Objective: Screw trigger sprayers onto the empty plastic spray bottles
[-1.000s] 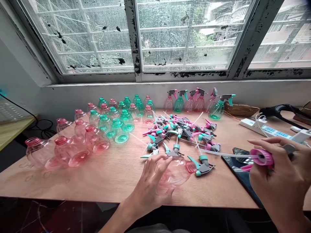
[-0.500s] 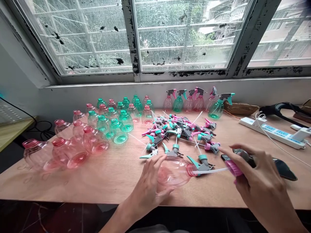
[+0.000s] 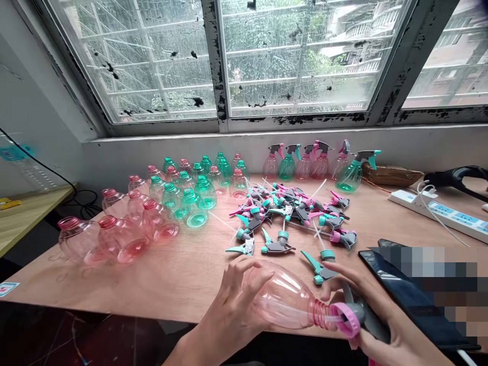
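Note:
A clear pink bottle [image 3: 284,295] lies tilted on its side above the table's front edge, with my left hand [image 3: 238,305] wrapped round its base end. Its threaded neck points right. My right hand [image 3: 381,315] grips a grey and pink spray head [image 3: 353,317], whose white tube runs inside the bottle. The pink collar sits at the neck's mouth, and part of the spray head is hidden by my fingers. Just beyond my right hand lies a teal and grey spray head [image 3: 322,267]. A pile of loose spray heads [image 3: 293,203] in pink, teal and grey spreads farther back.
Several open pink bottles [image 3: 124,241] and green bottles [image 3: 196,208] stand at the left. Bottles with spray heads fitted [image 3: 287,162] line the wall. Right of my hands lie a dark phone [image 3: 396,284], a white power strip [image 3: 446,213] and a brown package [image 3: 392,175].
My right hand has brought the spray head left and nearer, sliding the tube deep into the bottle until the collar meets the neck. The bottle is lifted and tilted. The camera view has shifted slightly.

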Tool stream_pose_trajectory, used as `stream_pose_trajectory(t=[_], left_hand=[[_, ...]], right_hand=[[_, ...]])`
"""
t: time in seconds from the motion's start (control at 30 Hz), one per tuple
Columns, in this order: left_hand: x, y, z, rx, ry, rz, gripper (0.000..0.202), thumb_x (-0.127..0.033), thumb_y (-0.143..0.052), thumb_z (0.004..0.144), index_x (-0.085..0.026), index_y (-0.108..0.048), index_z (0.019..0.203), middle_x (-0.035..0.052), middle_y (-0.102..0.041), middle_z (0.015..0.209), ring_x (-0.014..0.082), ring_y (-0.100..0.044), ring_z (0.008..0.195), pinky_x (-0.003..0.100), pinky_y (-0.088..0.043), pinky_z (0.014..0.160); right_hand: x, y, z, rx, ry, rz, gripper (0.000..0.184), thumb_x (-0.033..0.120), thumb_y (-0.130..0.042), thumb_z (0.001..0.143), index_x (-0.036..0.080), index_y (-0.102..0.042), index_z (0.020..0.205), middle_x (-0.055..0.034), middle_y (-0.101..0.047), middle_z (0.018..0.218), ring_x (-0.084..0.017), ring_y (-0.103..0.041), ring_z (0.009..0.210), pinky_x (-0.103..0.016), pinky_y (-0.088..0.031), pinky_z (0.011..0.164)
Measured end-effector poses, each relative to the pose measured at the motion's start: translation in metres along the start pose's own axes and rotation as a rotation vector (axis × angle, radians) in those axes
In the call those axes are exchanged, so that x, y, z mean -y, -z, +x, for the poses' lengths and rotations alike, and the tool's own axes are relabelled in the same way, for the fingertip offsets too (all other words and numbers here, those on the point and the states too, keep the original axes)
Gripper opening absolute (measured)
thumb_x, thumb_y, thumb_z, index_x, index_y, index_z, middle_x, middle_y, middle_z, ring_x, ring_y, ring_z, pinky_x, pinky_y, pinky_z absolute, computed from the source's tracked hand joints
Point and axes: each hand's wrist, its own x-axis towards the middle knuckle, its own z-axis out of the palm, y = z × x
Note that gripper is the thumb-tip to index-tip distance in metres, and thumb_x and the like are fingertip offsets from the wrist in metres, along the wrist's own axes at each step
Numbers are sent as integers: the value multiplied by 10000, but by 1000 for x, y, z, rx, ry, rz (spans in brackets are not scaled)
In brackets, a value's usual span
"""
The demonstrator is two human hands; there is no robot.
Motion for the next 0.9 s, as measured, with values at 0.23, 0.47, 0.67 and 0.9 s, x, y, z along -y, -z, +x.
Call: stream_pose_trajectory(t=[0.23,0.47,0.67,0.9], left_hand=[[9,4,-1,89,326,-581,1213,-228,-816,791,-416,110,1550,134,-282,1604,347,-312,1490,620,-258,1212],[5,12,1,-5,383,-900,822,-329,-795,821,-384,-315,1487,76,-355,1581,300,-455,1398,474,-402,1172],[-1,12,5,6,361,-842,852,-256,-839,773,-391,-356,1462,54,-375,1562,296,-507,1346,421,-455,1127],[2,12,5,5,324,-680,906,-245,-840,773,-409,-323,1499,61,-361,1591,346,-392,1440,514,-339,1205]], right_hand=[[-24,-6,18,-162,-237,291,639,372,-762,779,263,-519,1360,10,-692,710,-173,-554,528,-295,-465,519],[-23,-10,25,-131,-296,234,683,460,-718,814,262,-451,1411,3,-704,687,-225,-612,569,-320,-456,563],[-19,-16,27,-165,-287,279,592,403,-758,767,288,-562,1314,18,-692,803,-230,-635,662,-353,-504,689],[-24,-21,26,-78,-273,453,579,354,-792,767,288,-584,1303,0,-701,898,-209,-655,700,-326,-511,679]])
